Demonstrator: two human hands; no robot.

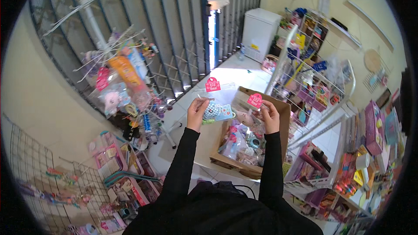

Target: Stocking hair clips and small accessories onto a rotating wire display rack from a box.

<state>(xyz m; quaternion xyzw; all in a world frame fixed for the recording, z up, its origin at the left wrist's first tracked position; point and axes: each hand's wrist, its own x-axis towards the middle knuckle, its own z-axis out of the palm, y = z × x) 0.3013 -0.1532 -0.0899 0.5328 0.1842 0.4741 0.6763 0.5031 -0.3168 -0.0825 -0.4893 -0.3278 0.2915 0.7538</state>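
Note:
Between the fingertips of my left hand (pixel 196 113) is a small blue checked trinket (pixel 211 110) with a light-blue printed card (pixel 224 112). A clear plastic sleeve with a pink butterfly header card (pixel 213 85) lies just beyond that hand; whether the hand also holds it cannot be told. My right hand (pixel 270 116) pinches a clear packet by its pink header card (pixel 255 100), above an open cardboard box (pixel 283 112). Inside the box are several plastic-wrapped trinkets (pixel 235 143), partly hidden by my right forearm. The box stands on a pale table (pixel 204 143).
A white display rack (pixel 94 26) hung with packaged goods stands at the left, before a folding metal gate (pixel 163 29). Baskets of goods (pixel 112 156) sit at the lower left. Wire shelves (pixel 313 81) crowd the right. A white chest freezer (pixel 261 34) is at the back.

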